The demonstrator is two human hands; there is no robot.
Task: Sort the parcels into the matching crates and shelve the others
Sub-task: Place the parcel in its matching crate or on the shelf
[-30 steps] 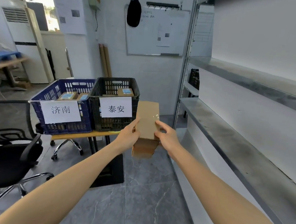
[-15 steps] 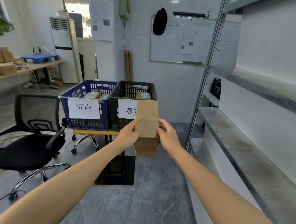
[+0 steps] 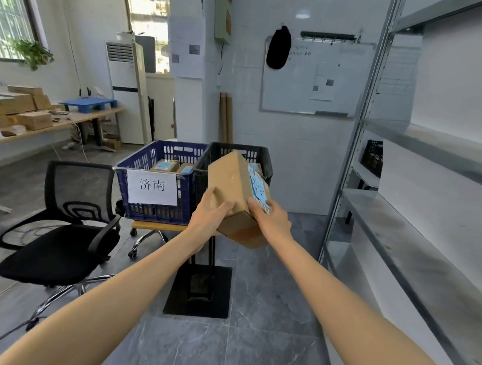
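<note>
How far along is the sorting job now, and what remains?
Done: at least two parcels lie in the blue crate. In hand: the left hand and right hand hold one tilted parcel, its blue label showing, in front of the black crate. Left: placing this parcel, and perhaps the cardboard boxes on the bench at far left.

Outstretched left hand [image 3: 208,220], right hand [image 3: 272,223], seemingly gripping parcel [image 3: 231,178]

This is a parcel-sorting room. A paper-labelled blue plastic crate [image 3: 138,161] and a black plastic crate [image 3: 236,149] hold parcels [image 3: 165,165] beside grey metal shelving [image 3: 402,222], and brown cardboard boxes [image 3: 19,110] pile on a long wooden desk [image 3: 67,124].
</note>
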